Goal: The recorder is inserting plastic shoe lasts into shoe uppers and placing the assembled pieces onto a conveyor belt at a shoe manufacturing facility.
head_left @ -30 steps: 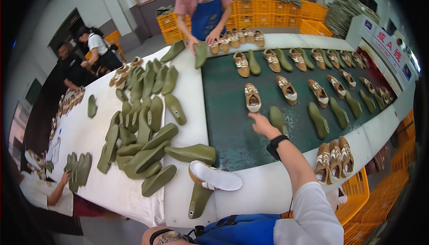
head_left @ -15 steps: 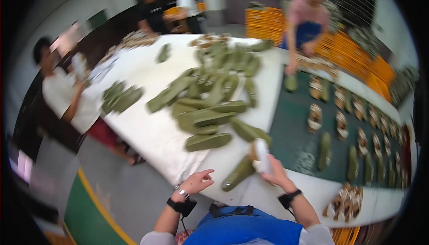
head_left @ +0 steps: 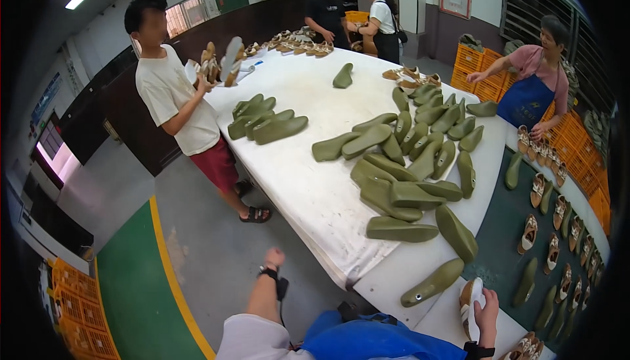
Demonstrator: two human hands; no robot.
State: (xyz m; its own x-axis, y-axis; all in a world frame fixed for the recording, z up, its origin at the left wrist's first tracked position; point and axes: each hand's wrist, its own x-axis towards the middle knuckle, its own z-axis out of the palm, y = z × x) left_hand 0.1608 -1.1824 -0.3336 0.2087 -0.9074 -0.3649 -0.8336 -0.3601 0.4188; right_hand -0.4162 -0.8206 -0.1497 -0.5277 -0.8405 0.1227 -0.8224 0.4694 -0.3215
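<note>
My right hand (head_left: 487, 317) is closed around a tan-and-white shoe (head_left: 468, 299), its pale sole turned toward the palm. The shoe is low over the table's near edge. Just left of it, a green shoe last (head_left: 433, 282) lies on the white tabletop, apart from the shoe. My left hand (head_left: 274, 257) hangs over the floor, off the table's left edge. Its fingers look curled in, and nothing shows in them. Beyond my hands, a heap of green shoe lasts (head_left: 410, 192) covers the table's right half.
The white table (head_left: 295, 183) meets a dark green belt (head_left: 499, 242) bearing rows of shoes and lasts. More lasts (head_left: 266, 124) lie at the table's left. A person holding shoes (head_left: 180, 97) stands there; an aproned person (head_left: 535, 87) is by the belt. Orange crates (head_left: 82, 301) stand lower left.
The view has swung left. My right hand has brought the shoe away from the last toward the near edge. My left hand has drawn away from the table and its fingers have curled in.
</note>
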